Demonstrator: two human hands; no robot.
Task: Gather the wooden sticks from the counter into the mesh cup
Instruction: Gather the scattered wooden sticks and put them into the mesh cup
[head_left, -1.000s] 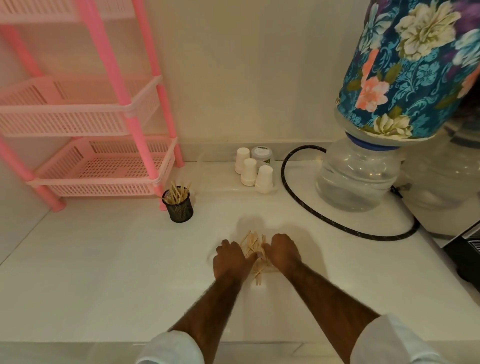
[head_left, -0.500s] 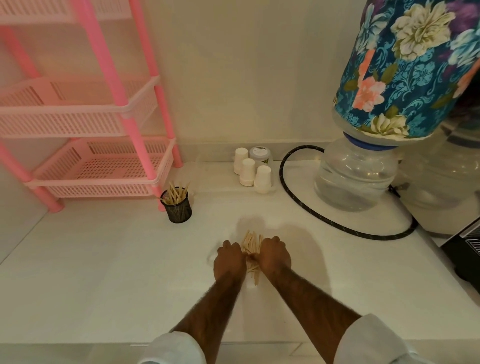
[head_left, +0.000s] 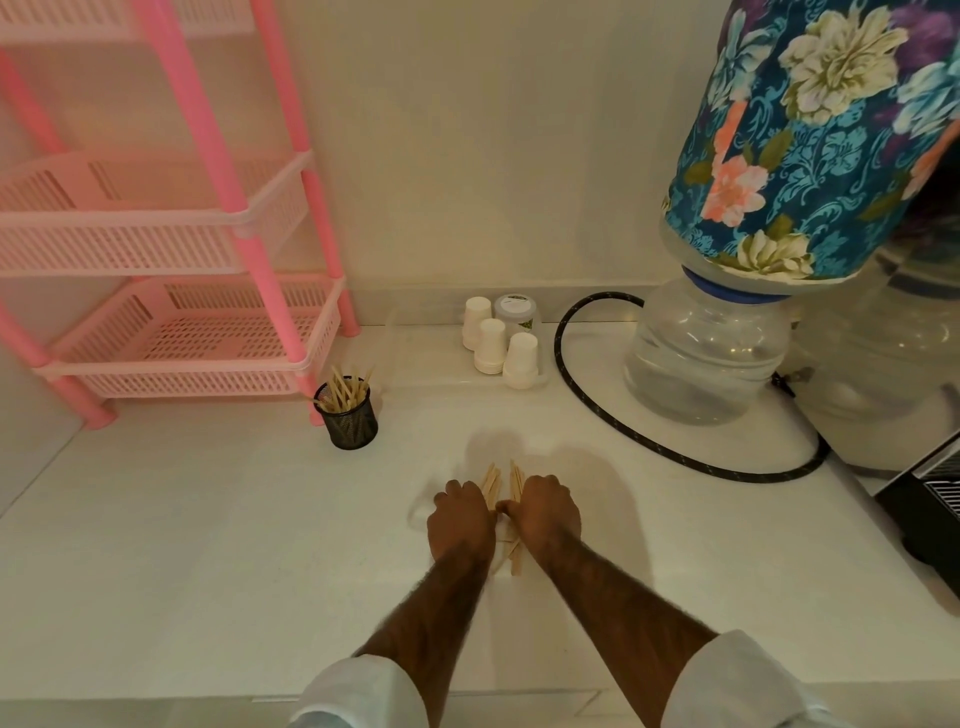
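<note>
Bunching loose sticks (head_left: 492, 480): we are curling left hand (head_left: 460, 519) and right hand (head_left: 548, 512) round them (pile pressed between); next probably needing a tight lift to the cup (head_left: 349, 423).

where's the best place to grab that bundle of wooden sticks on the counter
Grip the wooden sticks around the middle of the bundle, coming from above with fingers closing in from both sides. They lie flat on the counter, roughly parallel and pointing away from the person, ends poking out past the left hand and right hand, so a mid grip probably keeps them together.
</note>
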